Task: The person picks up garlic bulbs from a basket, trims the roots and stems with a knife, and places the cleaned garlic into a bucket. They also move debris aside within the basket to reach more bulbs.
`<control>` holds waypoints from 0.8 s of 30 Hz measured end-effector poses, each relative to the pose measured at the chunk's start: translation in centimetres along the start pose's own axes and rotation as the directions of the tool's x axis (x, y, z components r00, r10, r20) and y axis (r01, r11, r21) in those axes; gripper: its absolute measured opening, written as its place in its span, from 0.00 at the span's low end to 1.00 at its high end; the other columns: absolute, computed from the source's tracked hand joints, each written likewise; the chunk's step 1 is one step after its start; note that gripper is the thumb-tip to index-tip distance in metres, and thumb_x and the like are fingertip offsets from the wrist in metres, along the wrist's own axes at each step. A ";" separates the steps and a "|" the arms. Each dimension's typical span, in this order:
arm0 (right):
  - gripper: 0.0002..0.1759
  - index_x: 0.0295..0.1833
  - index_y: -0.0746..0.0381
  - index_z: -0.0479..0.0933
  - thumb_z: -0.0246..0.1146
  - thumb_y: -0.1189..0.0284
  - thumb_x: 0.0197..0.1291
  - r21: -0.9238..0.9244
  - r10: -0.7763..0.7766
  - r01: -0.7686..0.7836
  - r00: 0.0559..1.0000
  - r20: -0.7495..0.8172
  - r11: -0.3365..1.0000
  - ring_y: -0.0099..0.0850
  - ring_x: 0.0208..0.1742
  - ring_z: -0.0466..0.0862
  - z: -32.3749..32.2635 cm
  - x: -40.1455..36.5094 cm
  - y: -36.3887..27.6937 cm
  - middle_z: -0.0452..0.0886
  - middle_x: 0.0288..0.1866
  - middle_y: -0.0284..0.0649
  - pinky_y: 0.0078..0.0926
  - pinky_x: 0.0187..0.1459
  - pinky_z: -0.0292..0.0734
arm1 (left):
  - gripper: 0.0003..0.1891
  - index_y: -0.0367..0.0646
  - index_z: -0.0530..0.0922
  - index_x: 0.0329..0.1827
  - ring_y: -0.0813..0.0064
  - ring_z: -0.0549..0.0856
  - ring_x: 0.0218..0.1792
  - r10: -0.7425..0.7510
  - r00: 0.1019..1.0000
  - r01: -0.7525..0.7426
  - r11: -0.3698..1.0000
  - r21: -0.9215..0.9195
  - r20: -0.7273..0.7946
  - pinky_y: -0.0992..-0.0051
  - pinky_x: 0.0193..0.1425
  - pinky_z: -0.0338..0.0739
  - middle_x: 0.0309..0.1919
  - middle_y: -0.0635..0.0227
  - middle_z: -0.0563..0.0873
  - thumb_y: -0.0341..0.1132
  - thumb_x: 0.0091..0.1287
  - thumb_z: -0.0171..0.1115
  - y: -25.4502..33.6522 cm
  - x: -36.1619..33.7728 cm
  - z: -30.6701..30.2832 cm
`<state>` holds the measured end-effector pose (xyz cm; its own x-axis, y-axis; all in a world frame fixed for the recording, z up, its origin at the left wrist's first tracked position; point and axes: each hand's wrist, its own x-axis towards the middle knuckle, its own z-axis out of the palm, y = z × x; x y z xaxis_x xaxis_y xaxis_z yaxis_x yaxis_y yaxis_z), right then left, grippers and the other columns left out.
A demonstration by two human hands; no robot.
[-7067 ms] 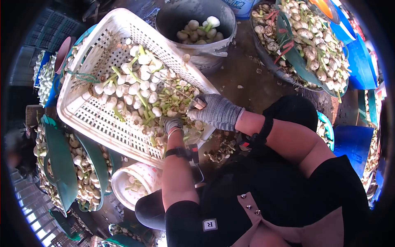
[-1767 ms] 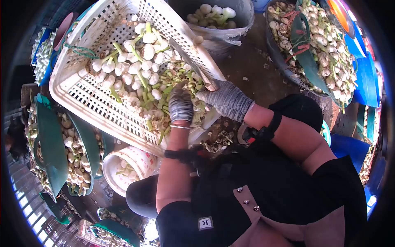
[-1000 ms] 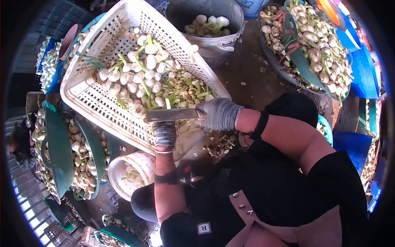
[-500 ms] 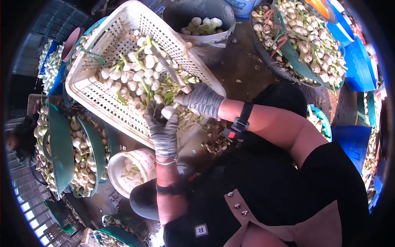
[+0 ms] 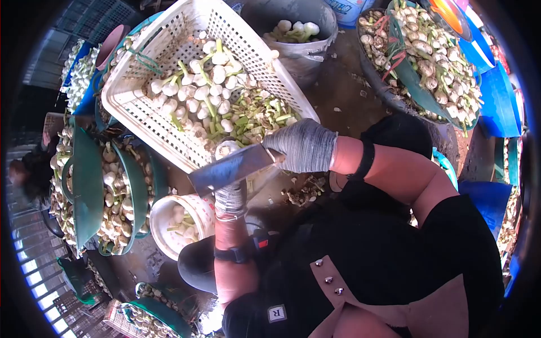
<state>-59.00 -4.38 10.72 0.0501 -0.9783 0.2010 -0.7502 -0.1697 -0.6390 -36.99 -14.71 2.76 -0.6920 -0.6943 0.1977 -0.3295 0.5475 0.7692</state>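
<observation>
My right hand (image 5: 304, 145), in a grey knit glove, grips a knife (image 5: 231, 169) by its handle. Its broad flat blade points left and lies across the view in front of my left hand (image 5: 230, 200). The blade hides most of that gloved hand's fingers. A white garlic bulb (image 5: 226, 149) shows just above the blade, held in my left hand. Beyond both hands, a tilted white plastic crate (image 5: 135, 107) holds trimmed garlic bulbs (image 5: 194, 104) and a heap of cut green stem pieces (image 5: 253, 121).
A white bucket (image 5: 160, 228) with some garlic stands below the crate. Behind is a grey bucket (image 5: 307, 56) with bulbs. Full green tubs (image 5: 87, 186) sit at left, a heaped basin (image 5: 377, 84) at right. Scraps (image 5: 304, 191) litter the floor. Another person (image 5: 28, 174) shows at far left.
The knife has swung from over the crate down and left, its blade now in front of my left hand. My right hand has moved right and turned. The whole view has shifted slightly.
</observation>
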 end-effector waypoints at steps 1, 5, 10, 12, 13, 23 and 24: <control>0.10 0.38 0.57 0.77 0.61 0.65 0.53 -0.035 -0.044 0.044 0.999 -0.021 0.998 0.44 0.34 0.83 -0.1 -0.2 -0.5 0.82 0.30 0.42 0.44 0.37 0.77 | 0.15 0.41 0.75 0.57 0.64 0.81 0.52 -0.035 0.999 0.033 0.999 -0.037 -0.041 0.67 0.57 0.74 0.51 0.61 0.82 0.32 0.68 0.59 -0.9 -0.8 0.3; 0.10 0.40 0.57 0.78 0.61 0.66 0.53 -0.094 -0.024 0.030 0.998 0.056 0.995 0.44 0.34 0.83 0.3 -0.7 -0.3 0.82 0.31 0.42 0.43 0.37 0.77 | 0.16 0.39 0.74 0.58 0.64 0.82 0.52 0.242 0.968 -0.197 0.899 0.392 -0.069 0.66 0.55 0.76 0.51 0.61 0.83 0.33 0.70 0.56 -1.7 -1.2 0.5; 0.12 0.44 0.57 0.78 0.61 0.66 0.53 -0.092 -0.018 0.025 0.997 0.075 0.995 0.45 0.33 0.83 1.7 -0.4 1.4 0.82 0.29 0.42 0.42 0.35 0.77 | 0.19 0.38 0.72 0.61 0.66 0.82 0.49 0.256 0.966 -0.231 0.888 0.397 -0.012 0.67 0.56 0.75 0.48 0.61 0.83 0.32 0.68 0.58 -0.5 -0.6 0.2; 0.12 0.43 0.57 0.78 0.61 0.66 0.54 -0.119 -0.027 0.035 0.997 0.069 0.992 0.45 0.32 0.83 2.5 -0.4 2.2 0.82 0.29 0.42 0.43 0.35 0.77 | 0.20 0.37 0.72 0.61 0.67 0.82 0.47 0.323 0.944 -0.310 0.799 0.515 0.067 0.68 0.56 0.75 0.46 0.61 0.83 0.32 0.67 0.60 1.5 -0.4 -0.3; 0.11 0.43 0.57 0.78 0.60 0.66 0.55 -0.149 -0.033 0.042 0.997 0.066 0.988 0.45 0.32 0.83 2.8 -0.5 2.9 0.81 0.28 0.43 0.43 0.34 0.77 | 0.22 0.37 0.71 0.61 0.68 0.82 0.45 0.030 0.998 -0.025 0.997 0.067 -0.061 0.69 0.54 0.75 0.43 0.62 0.83 0.31 0.63 0.62 4.2 -0.2 -0.5; 0.16 0.37 0.61 0.76 0.63 0.58 0.60 -0.011 0.458 -0.468 0.870 -0.180 0.884 0.45 0.30 0.80 -0.1 1.8 5.5 0.79 0.25 0.48 0.39 0.37 0.75 | 0.34 0.45 0.68 0.65 0.57 0.81 0.52 -0.212 0.689 0.720 0.307 0.623 -0.693 0.61 0.59 0.75 0.51 0.58 0.82 0.37 0.55 0.73 4.0 -4.8 -15.9; 0.17 0.35 0.62 0.75 0.64 0.57 0.60 0.039 0.471 -0.470 0.870 -0.144 0.882 0.44 0.30 0.80 -0.2 2.6 5.1 0.79 0.26 0.47 0.38 0.38 0.75 | 0.36 0.47 0.67 0.67 0.55 0.80 0.55 -0.128 0.723 0.690 0.114 0.714 -0.679 0.59 0.61 0.74 0.53 0.56 0.81 0.38 0.55 0.73 4.2 -4.3 -16.0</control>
<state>-62.83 -7.72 8.15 -0.4044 -0.9144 -0.0190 -0.6591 0.3058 -0.6871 -25.09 -16.94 14.87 -0.0226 -0.8891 0.4572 -0.9741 -0.0833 -0.2101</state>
